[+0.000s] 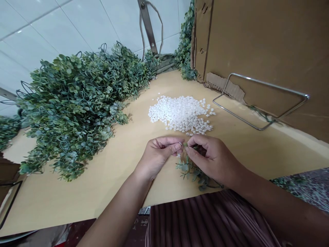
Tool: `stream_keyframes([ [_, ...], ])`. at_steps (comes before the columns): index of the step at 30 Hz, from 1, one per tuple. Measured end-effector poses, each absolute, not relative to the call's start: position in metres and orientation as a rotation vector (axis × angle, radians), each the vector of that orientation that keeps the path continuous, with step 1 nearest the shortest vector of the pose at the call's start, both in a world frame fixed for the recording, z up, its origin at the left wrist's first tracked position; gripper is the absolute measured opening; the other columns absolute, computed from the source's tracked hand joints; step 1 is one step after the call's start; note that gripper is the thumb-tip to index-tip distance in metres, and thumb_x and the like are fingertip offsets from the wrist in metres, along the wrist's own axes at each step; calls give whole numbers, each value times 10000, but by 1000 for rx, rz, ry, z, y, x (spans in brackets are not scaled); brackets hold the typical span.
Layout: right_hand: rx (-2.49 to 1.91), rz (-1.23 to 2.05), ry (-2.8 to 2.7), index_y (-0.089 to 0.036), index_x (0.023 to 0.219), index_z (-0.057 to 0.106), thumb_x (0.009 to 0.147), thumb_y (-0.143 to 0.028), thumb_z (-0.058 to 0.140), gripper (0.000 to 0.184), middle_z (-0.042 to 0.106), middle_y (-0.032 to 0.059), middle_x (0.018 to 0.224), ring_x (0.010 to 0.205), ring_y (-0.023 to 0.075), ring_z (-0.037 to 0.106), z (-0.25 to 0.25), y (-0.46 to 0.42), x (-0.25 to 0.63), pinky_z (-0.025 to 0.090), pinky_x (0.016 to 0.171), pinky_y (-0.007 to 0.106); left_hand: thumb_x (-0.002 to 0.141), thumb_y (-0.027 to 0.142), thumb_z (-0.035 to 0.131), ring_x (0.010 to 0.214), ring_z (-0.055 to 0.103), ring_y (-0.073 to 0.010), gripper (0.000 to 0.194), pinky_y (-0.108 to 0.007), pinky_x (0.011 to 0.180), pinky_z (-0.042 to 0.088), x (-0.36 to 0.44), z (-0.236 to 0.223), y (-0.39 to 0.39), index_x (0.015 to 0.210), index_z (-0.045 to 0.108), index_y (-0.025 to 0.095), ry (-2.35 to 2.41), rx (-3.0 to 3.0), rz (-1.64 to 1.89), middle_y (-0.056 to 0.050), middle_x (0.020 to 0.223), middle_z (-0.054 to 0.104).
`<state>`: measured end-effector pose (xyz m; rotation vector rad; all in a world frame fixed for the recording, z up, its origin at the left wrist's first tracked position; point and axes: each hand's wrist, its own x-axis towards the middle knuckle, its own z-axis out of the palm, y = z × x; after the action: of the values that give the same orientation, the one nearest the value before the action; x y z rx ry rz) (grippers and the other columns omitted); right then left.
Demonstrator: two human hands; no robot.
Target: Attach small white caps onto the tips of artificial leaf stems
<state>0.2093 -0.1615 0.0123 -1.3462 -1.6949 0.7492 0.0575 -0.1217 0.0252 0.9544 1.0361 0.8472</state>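
Close together above the front of the board, my two hands meet fingertip to fingertip. My left hand [161, 151] pinches a small white piece [179, 155], partly covered by the fingers. My right hand [209, 154] is closed on the tip of an artificial green sprig [191, 169], whose leaves hang below the fingers toward me. Just beyond both hands lies a heap of small white plastic pieces [180, 111], loosely scattered at its edges.
A large pile of artificial greenery [82, 99] covers the board's [113, 181] left side. On the right, a metal wire frame [257, 103] stands before a cardboard box [264, 44]. More greenery [187, 44] sits at the back by the tiled wall [64, 27].
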Motion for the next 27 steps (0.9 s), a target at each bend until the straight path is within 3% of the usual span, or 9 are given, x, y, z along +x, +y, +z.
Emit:
stream_keyframes([
  [27, -1368, 774, -1682, -157, 640, 555, 786, -230, 461, 188, 520, 0, 583, 536, 112, 471, 14, -161, 208, 355, 514, 240, 511, 206, 826, 504, 547, -52, 151, -169, 549, 447, 60, 28, -123, 605, 725, 145, 1039, 1004, 797, 12, 534, 672],
])
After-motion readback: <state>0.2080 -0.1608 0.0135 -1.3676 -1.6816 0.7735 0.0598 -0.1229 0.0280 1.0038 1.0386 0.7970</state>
